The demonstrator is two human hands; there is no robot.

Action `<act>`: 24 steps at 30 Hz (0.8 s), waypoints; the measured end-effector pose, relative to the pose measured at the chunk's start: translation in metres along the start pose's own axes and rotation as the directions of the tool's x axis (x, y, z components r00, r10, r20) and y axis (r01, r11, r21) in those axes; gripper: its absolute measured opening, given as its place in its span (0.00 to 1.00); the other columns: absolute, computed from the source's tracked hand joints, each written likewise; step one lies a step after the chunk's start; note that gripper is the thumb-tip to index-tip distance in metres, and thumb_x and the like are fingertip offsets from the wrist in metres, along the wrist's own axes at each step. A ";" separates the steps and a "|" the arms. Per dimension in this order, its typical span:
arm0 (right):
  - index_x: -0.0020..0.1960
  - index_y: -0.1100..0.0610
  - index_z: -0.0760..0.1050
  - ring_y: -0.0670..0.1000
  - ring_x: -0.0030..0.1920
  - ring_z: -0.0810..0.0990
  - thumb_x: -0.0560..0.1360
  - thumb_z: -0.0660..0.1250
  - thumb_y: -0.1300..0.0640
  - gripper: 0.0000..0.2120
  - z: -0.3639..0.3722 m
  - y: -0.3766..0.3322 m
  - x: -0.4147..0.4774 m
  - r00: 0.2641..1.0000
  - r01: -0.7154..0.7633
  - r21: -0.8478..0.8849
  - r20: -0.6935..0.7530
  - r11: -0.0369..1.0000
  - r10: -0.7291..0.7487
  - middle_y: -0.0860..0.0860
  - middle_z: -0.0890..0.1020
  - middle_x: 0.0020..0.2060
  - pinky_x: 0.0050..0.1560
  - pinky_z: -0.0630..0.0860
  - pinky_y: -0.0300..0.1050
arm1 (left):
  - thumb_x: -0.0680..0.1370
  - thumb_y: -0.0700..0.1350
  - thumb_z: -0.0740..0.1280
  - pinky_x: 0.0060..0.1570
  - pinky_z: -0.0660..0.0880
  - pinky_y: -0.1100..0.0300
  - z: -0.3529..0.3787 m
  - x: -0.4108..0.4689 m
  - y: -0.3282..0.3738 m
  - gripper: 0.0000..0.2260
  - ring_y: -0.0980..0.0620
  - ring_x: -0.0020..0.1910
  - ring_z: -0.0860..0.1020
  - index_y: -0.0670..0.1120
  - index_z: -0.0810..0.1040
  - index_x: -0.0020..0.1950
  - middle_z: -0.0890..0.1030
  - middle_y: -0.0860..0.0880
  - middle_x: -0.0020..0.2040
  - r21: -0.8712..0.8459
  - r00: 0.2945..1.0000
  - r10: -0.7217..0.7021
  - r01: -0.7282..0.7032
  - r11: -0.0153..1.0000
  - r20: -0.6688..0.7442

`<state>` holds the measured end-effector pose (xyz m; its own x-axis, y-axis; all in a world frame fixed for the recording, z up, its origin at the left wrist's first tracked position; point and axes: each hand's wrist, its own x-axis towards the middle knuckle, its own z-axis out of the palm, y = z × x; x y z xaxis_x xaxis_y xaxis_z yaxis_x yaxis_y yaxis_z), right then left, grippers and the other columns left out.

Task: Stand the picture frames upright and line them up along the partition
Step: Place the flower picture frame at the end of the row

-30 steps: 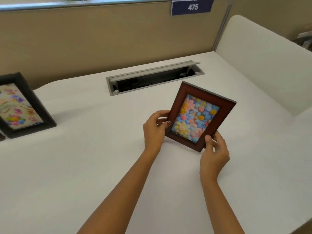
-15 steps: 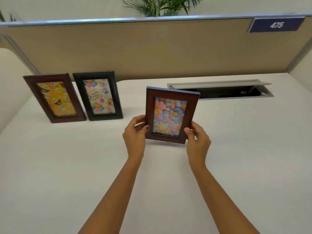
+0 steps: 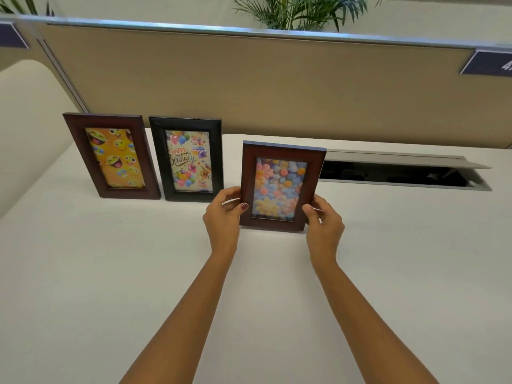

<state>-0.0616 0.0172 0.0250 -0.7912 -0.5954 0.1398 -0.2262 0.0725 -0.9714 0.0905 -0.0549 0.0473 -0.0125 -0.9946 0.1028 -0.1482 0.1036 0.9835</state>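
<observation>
A brown frame with a flower picture (image 3: 281,187) stands upright on the white desk (image 3: 110,273), a little nearer me than the other two. My left hand (image 3: 224,214) grips its lower left edge and my right hand (image 3: 322,220) its lower right edge. To its left, a black frame with a birthday picture (image 3: 188,159) and a brown frame with an emoji picture (image 3: 112,156) stand side by side in front of the tan partition (image 3: 249,87).
An open grey cable tray (image 3: 401,173) is sunk into the desk just right of the flower frame, below the partition. A rounded white side panel (image 3: 27,128) bounds the desk at left. A plant (image 3: 299,9) shows behind the partition.
The flower frame has gone from tilted in the air to upright, and has moved left and back towards the two standing frames. My view has turned left.
</observation>
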 end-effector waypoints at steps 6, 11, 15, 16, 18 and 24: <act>0.63 0.58 0.76 0.47 0.55 0.77 0.78 0.64 0.59 0.14 0.010 0.006 0.014 1.000 0.007 -0.002 0.001 1.000 -0.007 0.49 0.80 0.54 0.42 0.73 0.23 | 0.74 0.35 0.69 0.41 0.75 0.76 0.008 0.013 -0.010 0.13 0.57 0.47 0.80 0.48 0.78 0.55 0.81 0.51 0.51 -0.035 1.000 -0.011 0.011 0.999 -0.003; 0.63 0.56 0.75 0.45 0.53 0.78 0.78 0.64 0.57 0.14 0.007 0.009 0.014 0.999 0.009 -0.012 0.035 1.000 -0.008 0.46 0.79 0.53 0.41 0.73 0.20 | 0.75 0.37 0.69 0.41 0.72 0.79 0.011 0.019 -0.016 0.13 0.55 0.50 0.79 0.46 0.78 0.58 0.81 0.50 0.54 0.020 1.000 -0.005 0.005 1.000 0.003; 0.63 0.57 0.74 0.44 0.49 0.79 0.77 0.66 0.59 0.14 0.003 0.019 0.007 0.992 0.010 -0.051 0.127 0.999 -0.004 0.47 0.79 0.52 0.43 0.73 0.21 | 0.73 0.39 0.71 0.45 0.74 0.73 0.008 0.014 -0.026 0.16 0.55 0.51 0.77 0.47 0.76 0.60 0.80 0.47 0.58 0.143 0.999 0.033 -0.037 0.989 0.029; 0.63 0.57 0.74 0.45 0.50 0.78 0.77 0.66 0.59 0.15 0.004 0.022 0.007 0.990 0.006 -0.057 0.138 0.998 0.002 0.47 0.80 0.52 0.44 0.73 0.21 | 0.72 0.40 0.72 0.48 0.75 0.69 0.007 0.013 -0.030 0.18 0.55 0.52 0.76 0.47 0.76 0.61 0.79 0.47 0.58 0.178 0.998 0.063 -0.065 0.982 0.019; 0.63 0.58 0.75 0.46 0.51 0.78 0.76 0.67 0.60 0.15 0.006 0.024 0.007 0.992 0.004 -0.059 0.129 0.998 0.004 0.47 0.80 0.52 0.45 0.73 0.21 | 0.69 0.43 0.75 0.56 0.74 0.60 0.006 0.011 -0.037 0.24 0.52 0.56 0.73 0.48 0.73 0.63 0.75 0.47 0.62 0.252 0.995 0.089 -0.077 0.965 -0.039; 0.61 0.58 0.75 0.44 0.48 0.79 0.77 0.66 0.59 0.13 0.022 0.020 0.016 0.993 0.015 -0.046 0.120 0.999 -0.010 0.47 0.80 0.51 0.43 0.73 0.21 | 0.65 0.68 0.68 0.70 0.59 0.43 -0.001 0.017 -0.050 0.49 0.40 0.74 0.57 0.44 0.54 0.75 0.56 0.41 0.77 0.629 0.968 0.004 0.162 0.760 -0.253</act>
<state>-0.0664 -0.0091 0.0035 -0.7152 -0.6876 0.1253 -0.2640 0.0997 -0.9594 0.0981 -0.0773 0.0004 0.2373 -0.9612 0.1406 -0.7368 -0.0838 0.6709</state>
